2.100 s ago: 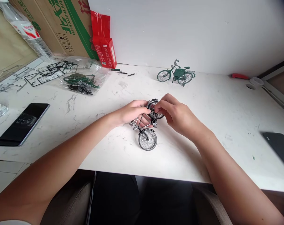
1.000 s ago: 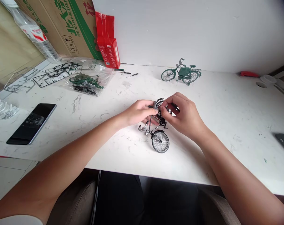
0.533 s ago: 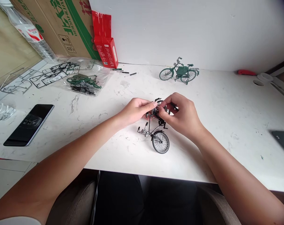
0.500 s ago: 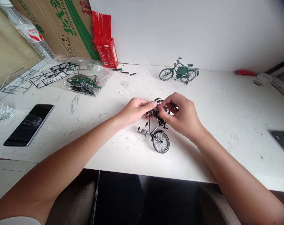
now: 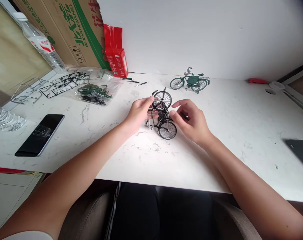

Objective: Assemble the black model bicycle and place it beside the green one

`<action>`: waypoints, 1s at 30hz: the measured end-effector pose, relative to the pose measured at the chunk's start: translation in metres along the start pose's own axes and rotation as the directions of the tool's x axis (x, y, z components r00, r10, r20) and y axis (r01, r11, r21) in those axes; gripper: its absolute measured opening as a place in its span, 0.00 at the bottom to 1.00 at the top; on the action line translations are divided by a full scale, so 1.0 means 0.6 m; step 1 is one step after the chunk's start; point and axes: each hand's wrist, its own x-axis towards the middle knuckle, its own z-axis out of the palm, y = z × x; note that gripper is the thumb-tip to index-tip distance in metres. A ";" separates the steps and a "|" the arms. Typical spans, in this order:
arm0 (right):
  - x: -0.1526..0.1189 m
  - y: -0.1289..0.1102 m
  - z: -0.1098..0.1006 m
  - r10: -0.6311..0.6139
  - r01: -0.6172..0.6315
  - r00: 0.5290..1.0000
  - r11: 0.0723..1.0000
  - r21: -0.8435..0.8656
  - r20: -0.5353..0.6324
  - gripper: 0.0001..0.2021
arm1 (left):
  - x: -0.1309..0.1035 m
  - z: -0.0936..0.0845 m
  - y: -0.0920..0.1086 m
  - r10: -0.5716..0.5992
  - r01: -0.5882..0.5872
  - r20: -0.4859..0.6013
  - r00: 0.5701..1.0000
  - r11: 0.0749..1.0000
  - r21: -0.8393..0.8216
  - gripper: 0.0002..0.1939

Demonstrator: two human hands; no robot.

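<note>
A small black model bicycle (image 5: pixel 154 115) is tipped over near the middle of the white table, one spoked wheel raised and the other lower, toward the front edge. My left hand (image 5: pixel 139 112) grips it from the left, thumb by the raised wheel and fingers behind the frame. My right hand (image 5: pixel 191 120) is just to the right, not touching the bicycle. Its thumb and index finger are apart, while the other fingers curl round a small dark thing, mostly hidden. A green model bicycle (image 5: pixel 192 80) stands upright farther back.
At the back left lie a clear bag of green and black parts (image 5: pixel 97 93), black part frames (image 5: pixel 51 89), a bottle (image 5: pixel 42 45), a carton (image 5: pixel 63 30) and a red packet (image 5: pixel 116 60). Small tools (image 5: pixel 140 84) lie behind my hands. A phone (image 5: pixel 40 135) lies left.
The black bicycle has turned and moved up, away from the table's front edge, in my left hand. My right thumb and index finger have come off it. The view has shifted slightly.
</note>
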 end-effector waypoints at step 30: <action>0.004 0.043 0.015 0.051 -0.068 0.990 0.989 0.131 0.131 0.25 | 0.019 -0.019 -0.008 -0.051 0.065 0.126 0.991 0.992 -0.111 0.23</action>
